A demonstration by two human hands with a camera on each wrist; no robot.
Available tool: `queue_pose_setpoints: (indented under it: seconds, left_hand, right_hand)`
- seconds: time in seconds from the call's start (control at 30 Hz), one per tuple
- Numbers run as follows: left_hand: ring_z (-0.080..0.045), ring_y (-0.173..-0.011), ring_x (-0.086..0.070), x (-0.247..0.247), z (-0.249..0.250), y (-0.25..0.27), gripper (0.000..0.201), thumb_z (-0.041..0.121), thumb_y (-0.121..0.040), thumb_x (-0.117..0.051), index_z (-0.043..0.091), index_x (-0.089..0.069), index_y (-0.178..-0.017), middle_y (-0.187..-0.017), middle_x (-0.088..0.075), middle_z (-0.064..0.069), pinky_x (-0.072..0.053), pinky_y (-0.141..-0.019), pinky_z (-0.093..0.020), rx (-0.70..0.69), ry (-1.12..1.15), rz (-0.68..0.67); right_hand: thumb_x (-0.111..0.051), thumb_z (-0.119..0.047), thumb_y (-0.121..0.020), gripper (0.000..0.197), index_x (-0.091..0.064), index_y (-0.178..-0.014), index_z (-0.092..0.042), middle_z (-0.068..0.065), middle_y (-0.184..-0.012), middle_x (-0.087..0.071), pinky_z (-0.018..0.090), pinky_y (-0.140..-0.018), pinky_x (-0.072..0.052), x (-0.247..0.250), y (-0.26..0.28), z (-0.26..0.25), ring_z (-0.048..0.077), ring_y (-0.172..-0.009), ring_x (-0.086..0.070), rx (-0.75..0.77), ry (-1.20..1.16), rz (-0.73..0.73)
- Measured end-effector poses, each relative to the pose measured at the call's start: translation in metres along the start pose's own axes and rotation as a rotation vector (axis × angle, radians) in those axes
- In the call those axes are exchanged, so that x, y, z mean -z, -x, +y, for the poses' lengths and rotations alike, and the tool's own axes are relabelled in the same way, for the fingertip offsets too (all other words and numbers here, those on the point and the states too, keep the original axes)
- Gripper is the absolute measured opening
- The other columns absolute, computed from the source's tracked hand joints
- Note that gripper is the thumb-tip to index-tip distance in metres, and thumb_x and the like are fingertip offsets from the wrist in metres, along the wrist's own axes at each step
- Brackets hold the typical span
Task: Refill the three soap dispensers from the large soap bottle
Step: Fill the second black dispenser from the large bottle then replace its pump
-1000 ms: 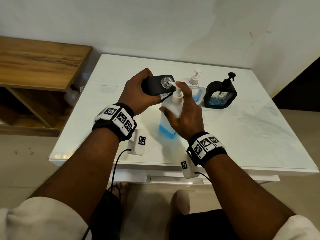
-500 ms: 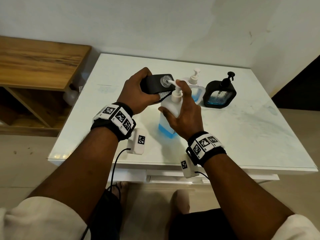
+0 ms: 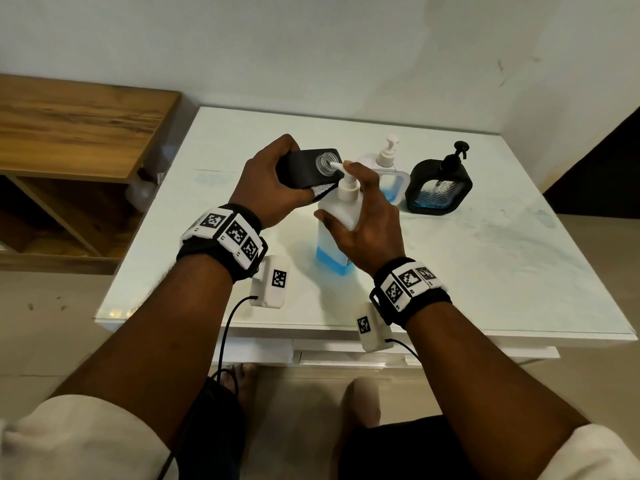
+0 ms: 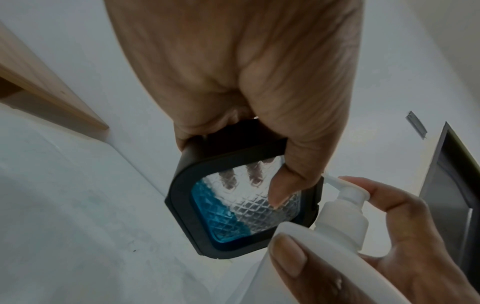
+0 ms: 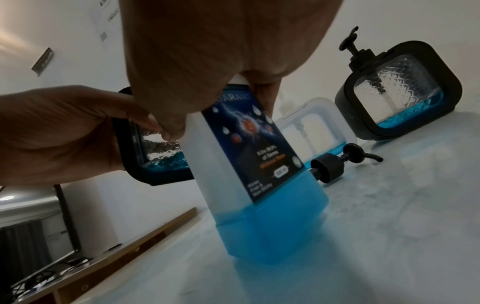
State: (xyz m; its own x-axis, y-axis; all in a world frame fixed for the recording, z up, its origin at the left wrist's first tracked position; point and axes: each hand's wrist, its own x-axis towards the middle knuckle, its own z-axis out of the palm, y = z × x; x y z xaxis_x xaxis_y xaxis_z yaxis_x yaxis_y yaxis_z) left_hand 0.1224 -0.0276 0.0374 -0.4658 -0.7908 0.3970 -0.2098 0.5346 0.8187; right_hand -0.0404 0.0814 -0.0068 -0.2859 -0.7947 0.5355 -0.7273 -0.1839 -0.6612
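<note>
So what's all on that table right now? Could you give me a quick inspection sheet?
Surface: white table, faintly smudged.
Job's things: large soap bottle upright, blue soap low; black dispenser held tilted, neck at the bottle's spout; white dispenser and second black dispenser standing behind.
Clutter: loose black pump lying on the table.
Hands: left hand grips the tilted dispenser; right hand holds the bottle, finger on its pump.
Cables: black leads from wrist units.
Surroundings: wooden shelf, pale wall.

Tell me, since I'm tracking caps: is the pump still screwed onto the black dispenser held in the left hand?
No: the held black dispenser shows an open threaded neck, and a loose black pump lies on the table.
</note>
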Motion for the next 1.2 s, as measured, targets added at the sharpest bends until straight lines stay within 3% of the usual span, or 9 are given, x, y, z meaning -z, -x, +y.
queue_pose_setpoints:
  seconds: [0.13,0.2,0.43,0.63,0.83,0.9,1.03,1.1,1.2]
  left_hand:
    - [-0.011,-0.067,-0.048,-0.0009,0.0013,-0.0008,0.057,0.054,-0.059,-0.077,0.013,-0.048,-0.087,-0.074,-0.054,0.005,-0.045,-0.06,-0.022,-0.002,-0.005,-0.002]
    - [-0.012,-0.067,-0.048,-0.0021,0.0017,-0.0011,0.058,0.054,-0.059,-0.077,0.012,-0.049,-0.088,-0.075,-0.055,0.005,-0.046,-0.061,-0.024,-0.006,-0.004,-0.006]
    - [-0.011,-0.066,-0.048,-0.0011,0.0011,-0.001,0.057,0.05,-0.063,-0.082,0.011,-0.048,-0.088,-0.075,-0.056,0.001,-0.049,-0.06,-0.028,-0.011,0.004,-0.004]
    - [-0.009,-0.063,-0.046,-0.0004,0.001,0.0001,0.057,0.051,-0.06,-0.078,0.01,-0.048,-0.087,-0.073,-0.054,0.003,-0.044,-0.057,-0.018,-0.015,0.002,0.004]
    - [-0.005,-0.063,-0.046,-0.0012,0.0031,0.0006,0.057,0.051,-0.061,-0.078,0.01,-0.049,-0.088,-0.073,-0.054,0.005,-0.043,-0.056,-0.016,0.0,0.013,0.004]
    - [-0.002,-0.061,-0.047,-0.0017,0.0047,0.0002,0.053,0.045,-0.062,-0.08,0.01,-0.048,-0.087,-0.072,-0.052,0.007,-0.04,-0.055,-0.011,0.006,0.022,0.001]
    - [0.004,-0.06,-0.05,-0.002,0.004,-0.002,0.04,0.012,-0.071,-0.084,0.007,-0.049,-0.088,-0.073,-0.05,0.006,-0.042,-0.053,-0.007,0.036,0.018,-0.011]
    - [0.003,-0.06,-0.05,-0.0011,0.0042,-0.0022,0.042,0.018,-0.069,-0.084,0.006,-0.05,-0.089,-0.073,-0.052,0.005,-0.043,-0.053,-0.007,0.031,0.025,-0.013]
    - [-0.004,-0.062,-0.047,0.0008,0.0027,-0.0007,0.054,0.046,-0.061,-0.078,0.009,-0.05,-0.088,-0.074,-0.054,0.003,-0.041,-0.054,-0.012,0.017,0.004,-0.012]
  right_hand:
    - [-0.083,-0.04,-0.085,0.083,-0.031,-0.148,-0.033,-0.007,-0.147,-0.053,0.019,-0.089,-0.049,0.0022,0.0019,0.0005,0.016,-0.111,-0.063,0.022,0.033,-0.02]
    - [-0.083,-0.041,-0.085,0.085,-0.027,-0.149,-0.035,-0.006,-0.148,-0.052,0.025,-0.089,-0.051,0.0033,0.0032,0.0004,0.019,-0.11,-0.064,0.025,0.047,-0.021]
    - [-0.081,-0.039,-0.086,0.078,-0.033,-0.147,-0.034,-0.005,-0.144,-0.056,0.023,-0.089,-0.05,0.0004,0.0031,-0.0007,0.018,-0.11,-0.064,0.012,0.038,-0.007]
    - [-0.084,-0.038,-0.084,0.074,-0.044,-0.145,-0.026,-0.008,-0.14,-0.058,0.022,-0.095,-0.049,-0.001,-0.0002,-0.0002,0.011,-0.114,-0.06,-0.013,0.014,0.017]
    - [-0.083,-0.039,-0.085,0.081,-0.03,-0.147,-0.036,-0.01,-0.15,-0.05,0.023,-0.093,-0.051,0.001,0.0015,0.0002,0.013,-0.116,-0.061,0.013,0.026,0.0]
    - [-0.083,-0.039,-0.085,0.085,-0.027,-0.149,-0.036,-0.009,-0.153,-0.047,0.023,-0.093,-0.051,0.0028,0.0016,0.0007,0.014,-0.118,-0.06,0.029,0.036,-0.013]
    - [-0.083,-0.04,-0.085,0.085,-0.027,-0.149,-0.038,-0.01,-0.152,-0.048,0.023,-0.093,-0.05,0.0039,0.0021,0.0002,0.013,-0.117,-0.059,0.016,0.033,-0.017]
    - [-0.082,-0.04,-0.085,0.082,-0.028,-0.147,-0.039,-0.01,-0.149,-0.05,0.025,-0.093,-0.051,0.0032,0.0012,-0.0003,0.013,-0.116,-0.06,0.011,0.029,-0.018]
    - [-0.083,-0.04,-0.084,0.077,-0.034,-0.143,-0.039,-0.011,-0.144,-0.054,0.023,-0.094,-0.049,0.0013,-0.0001,-0.0009,0.01,-0.114,-0.059,-0.003,0.022,-0.013]
